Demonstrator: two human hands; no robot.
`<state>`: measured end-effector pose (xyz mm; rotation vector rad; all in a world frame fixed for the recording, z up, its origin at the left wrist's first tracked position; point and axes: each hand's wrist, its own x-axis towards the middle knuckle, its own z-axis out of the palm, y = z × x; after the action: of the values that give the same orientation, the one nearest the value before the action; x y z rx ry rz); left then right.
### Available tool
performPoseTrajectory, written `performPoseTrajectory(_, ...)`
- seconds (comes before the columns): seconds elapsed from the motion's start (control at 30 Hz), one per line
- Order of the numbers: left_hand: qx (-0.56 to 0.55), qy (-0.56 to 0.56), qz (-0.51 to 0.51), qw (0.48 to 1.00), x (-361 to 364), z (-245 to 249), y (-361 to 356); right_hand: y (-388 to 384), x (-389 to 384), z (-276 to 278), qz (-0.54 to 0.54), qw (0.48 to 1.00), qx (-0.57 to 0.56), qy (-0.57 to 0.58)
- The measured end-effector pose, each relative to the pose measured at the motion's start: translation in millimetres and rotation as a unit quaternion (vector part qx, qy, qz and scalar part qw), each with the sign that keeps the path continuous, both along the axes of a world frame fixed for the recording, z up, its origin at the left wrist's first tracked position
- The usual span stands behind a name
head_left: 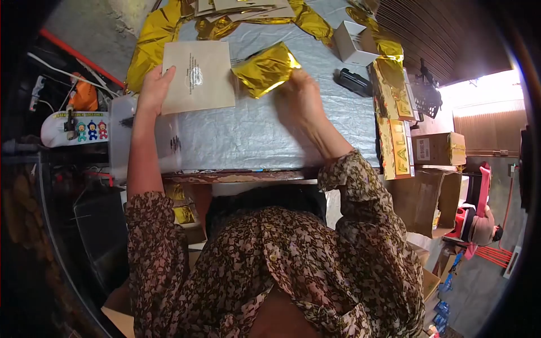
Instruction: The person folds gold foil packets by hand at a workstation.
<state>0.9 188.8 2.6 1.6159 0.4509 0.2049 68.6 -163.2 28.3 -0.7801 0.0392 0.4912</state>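
My left hand [155,91] grips the left edge of a flat beige card [211,93] with small printed lines and a shiny patch in its middle. The thumb lies on top of the card. At the other side, my right hand [305,100] pinches the right corner of a crinkled gold foil sheet [265,70]. The foil sits just right of the card, close over the silver-grey table cover [242,138]. Part of my right fingers is hidden behind the foil.
More beige cards [248,12] and gold foil [155,42] lie along the table's far side. A white open box [355,42] and a black object [354,83] stand at the right. Cardboard boxes [439,149] and a person [483,228] are farther right.
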Motion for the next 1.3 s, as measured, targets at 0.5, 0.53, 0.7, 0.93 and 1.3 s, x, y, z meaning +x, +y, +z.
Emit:
performPoseTrajectory(0.5,-0.431,-0.07,-0.226,0.871,-35.4,50.0,-234.3,-81.6,-51.8,45.0,-0.018,0.498,-0.464,-0.733)
performPoseTrajectory(0.53,-0.403,-0.058,-0.193,0.893,-30.7,50.8,-241.3,-80.2,-57.9,43.2,0.008,0.472,-0.468,-0.747)
performPoseTrajectory(0.7,-0.486,0.014,-0.237,0.841,-12.5,16.5,-235.5,-120.7,-54.6,23.8,-0.141,0.748,-0.383,-0.523)
performPoseTrajectory(0.93,-0.48,0.025,-0.306,0.822,1.4,32.6,-246.7,-149.2,-8.7,17.9,0.075,0.957,-0.251,-0.129)
performPoseTrajectory(1.3,-0.08,-0.036,-0.282,0.955,5.4,43.9,-204.8,-117.6,62.7,-20.9,0.079,0.969,-0.211,-0.103)
